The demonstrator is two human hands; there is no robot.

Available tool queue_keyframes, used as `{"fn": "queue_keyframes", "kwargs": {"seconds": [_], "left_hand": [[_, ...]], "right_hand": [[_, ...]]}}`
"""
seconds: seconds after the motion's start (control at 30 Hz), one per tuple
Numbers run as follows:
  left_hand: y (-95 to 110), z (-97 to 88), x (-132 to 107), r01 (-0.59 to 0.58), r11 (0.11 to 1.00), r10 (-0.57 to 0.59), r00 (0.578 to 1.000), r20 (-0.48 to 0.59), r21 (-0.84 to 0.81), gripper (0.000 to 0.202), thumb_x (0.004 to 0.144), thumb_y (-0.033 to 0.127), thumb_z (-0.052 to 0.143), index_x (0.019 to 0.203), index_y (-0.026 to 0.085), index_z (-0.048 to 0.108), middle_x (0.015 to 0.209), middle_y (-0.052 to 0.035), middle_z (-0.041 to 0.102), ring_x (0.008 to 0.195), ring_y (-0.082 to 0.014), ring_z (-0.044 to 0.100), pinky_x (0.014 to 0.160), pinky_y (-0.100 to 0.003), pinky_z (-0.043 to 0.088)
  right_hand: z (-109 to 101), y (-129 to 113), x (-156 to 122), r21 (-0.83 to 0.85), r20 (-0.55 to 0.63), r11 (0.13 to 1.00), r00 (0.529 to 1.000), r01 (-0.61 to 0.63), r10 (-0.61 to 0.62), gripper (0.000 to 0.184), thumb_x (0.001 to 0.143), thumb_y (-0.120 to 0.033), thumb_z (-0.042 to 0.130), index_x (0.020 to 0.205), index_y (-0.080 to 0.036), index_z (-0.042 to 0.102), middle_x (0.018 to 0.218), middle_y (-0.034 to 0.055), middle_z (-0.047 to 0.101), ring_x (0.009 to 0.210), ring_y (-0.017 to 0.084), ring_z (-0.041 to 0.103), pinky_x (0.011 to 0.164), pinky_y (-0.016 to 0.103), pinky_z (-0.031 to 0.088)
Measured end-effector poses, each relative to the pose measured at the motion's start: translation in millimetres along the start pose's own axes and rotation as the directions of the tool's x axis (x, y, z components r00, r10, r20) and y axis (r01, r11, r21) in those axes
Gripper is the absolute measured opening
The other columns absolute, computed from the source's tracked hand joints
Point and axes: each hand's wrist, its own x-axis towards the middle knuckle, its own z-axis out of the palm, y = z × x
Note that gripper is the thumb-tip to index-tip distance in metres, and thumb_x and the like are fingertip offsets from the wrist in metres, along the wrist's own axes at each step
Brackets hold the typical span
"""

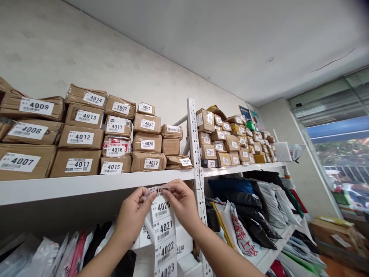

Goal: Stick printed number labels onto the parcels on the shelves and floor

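Observation:
Between my two hands hangs a strip of white barcode labels [164,231], printed with numbers such as 4026, 4021, 4022 and 4023. My left hand [137,209] pinches the strip's top left edge between thumb and fingers. At the top right edge, my right hand [181,200] pinches the uppermost label, whose number is partly covered by my thumbs. Just above my hands, a flattened brown parcel [174,163] labelled 4024 lies on the white shelf [100,187]. Over it sits a plain brown box [171,146] with no number label visible.
Stacked numbered cartons [80,138] line the upper shelf to the left. Past the white metal upright [198,184], more small boxes [232,142] fill the neighbouring shelf. Bagged parcels [250,207] lie below it, and upright plastic mailers [66,250] stand low on the left.

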Motion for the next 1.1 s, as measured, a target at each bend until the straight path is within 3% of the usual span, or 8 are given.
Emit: {"fn": "queue_keyframes", "kwargs": {"seconds": [0.13, 0.33, 0.5, 0.67, 0.83, 0.93, 1.0, 1.1], "left_hand": [[0.2, 0.5, -0.3, -0.025, 0.998, 0.031, 0.994, -0.103, 0.058, 0.037, 0.073, 0.055, 0.060, 0.066, 0.020, 0.048, 0.058, 0.0052, 0.051, 0.057, -0.0130, 0.048, 0.052, -0.021, 0.039], [-1.1, 0.7, -8.6, 0.030, 0.996, -0.038, 0.994, 0.098, 0.082, 0.034, 0.070, 0.052, 0.064, 0.073, 0.018, 0.062, 0.070, 0.0000, 0.065, 0.068, -0.0179, 0.057, 0.060, -0.024, 0.043], [-5.5, -6.4, -18.7, 0.078, 0.993, -0.088, 0.991, 0.105, 0.091, 0.037, 0.071, 0.055, 0.063, 0.071, 0.018, 0.062, 0.068, 0.0000, 0.064, 0.067, -0.0181, 0.057, 0.059, -0.024, 0.043], [-6.3, -13.4, -21.6, 0.077, 0.994, -0.086, 0.990, 0.114, 0.078, 0.034, 0.070, 0.053, 0.064, 0.069, 0.019, 0.062, 0.065, 0.0004, 0.063, 0.065, -0.0177, 0.057, 0.058, -0.024, 0.043], [-7.7, -14.5, -22.4, 0.062, 0.993, -0.074, 0.990, 0.116, 0.102, 0.035, 0.070, 0.053, 0.063, 0.069, 0.019, 0.063, 0.066, -0.0001, 0.063, 0.066, -0.0178, 0.057, 0.058, -0.024, 0.044], [-6.9, -14.2, -22.2, 0.056, 0.992, -0.068, 0.992, 0.104, 0.112, 0.036, 0.070, 0.054, 0.064, 0.066, 0.018, 0.062, 0.064, 0.0005, 0.063, 0.065, -0.0172, 0.056, 0.057, -0.024, 0.043], [-4.8, -14.5, -21.9, 0.062, 0.993, -0.070, 0.994, 0.084, 0.097, 0.036, 0.069, 0.054, 0.064, 0.066, 0.018, 0.061, 0.063, 0.0013, 0.061, 0.063, -0.0163, 0.055, 0.056, -0.023, 0.043], [-2.7, -16.9, -20.4, 0.080, 0.996, -0.081, 0.996, 0.021, 0.039, 0.037, 0.068, 0.054, 0.065, 0.067, 0.018, 0.061, 0.060, 0.0027, 0.059, 0.059, -0.0143, 0.053, 0.053, -0.021, 0.042]], "right_hand": [[5.1, -3.1, 14.0, -0.071, -0.022, 0.993, 0.995, 0.099, -0.101, 0.006, 0.079, -0.023, 0.065, 0.079, -0.023, 0.071, 0.078, 0.0034, 0.066, 0.074, 0.017, 0.061, 0.064, 0.029, 0.049], [-17.9, 10.2, 109.2, -0.397, -0.241, 0.904, 0.932, 0.161, -0.272, 0.009, 0.081, -0.024, 0.060, 0.081, -0.020, 0.068, 0.079, 0.0043, 0.067, 0.072, 0.018, 0.061, 0.067, 0.031, 0.050], [-34.2, 34.5, 163.7, -0.643, -0.145, 0.744, 0.926, 0.179, -0.349, 0.005, 0.078, -0.018, 0.061, 0.075, -0.019, 0.065, 0.074, 0.0039, 0.062, 0.068, 0.018, 0.058, 0.068, 0.032, 0.047], [-32.4, 39.0, 161.2, -0.696, -0.086, 0.692, 0.934, 0.192, -0.346, 0.006, 0.074, -0.019, 0.068, 0.076, -0.019, 0.063, 0.071, 0.0014, 0.057, 0.063, 0.018, 0.053, 0.064, 0.031, 0.044], [-29.9, 31.2, 156.2, -0.814, -0.116, 0.568, 0.924, 0.121, -0.363, 0.029, 0.073, -0.023, 0.071, 0.100, -0.020, 0.060, 0.086, 0.0061, 0.060, 0.077, 0.023, 0.056, 0.069, 0.034, 0.044], [-32.6, 28.9, 159.8, -0.834, -0.006, 0.515, 0.929, 0.200, -0.370, 0.018, 0.075, -0.019, 0.068, 0.092, -0.019, 0.062, 0.094, 0.0083, 0.061, 0.089, 0.025, 0.056, 0.077, 0.036, 0.046], [-34.1, 25.7, 158.9, -0.811, 0.040, 0.541, 0.945, 0.221, -0.325, 0.011, 0.075, -0.017, 0.066, 0.086, -0.019, 0.063, 0.093, 0.0085, 0.062, 0.094, 0.025, 0.055, 0.084, 0.039, 0.045], [-30.2, 12.6, 138.0, -0.700, -0.082, 0.694, 0.946, 0.169, -0.314, 0.024, 0.074, -0.019, 0.068, 0.097, -0.016, 0.063, 0.102, 0.0120, 0.062, 0.103, 0.028, 0.054, 0.092, 0.045, 0.043]]}}
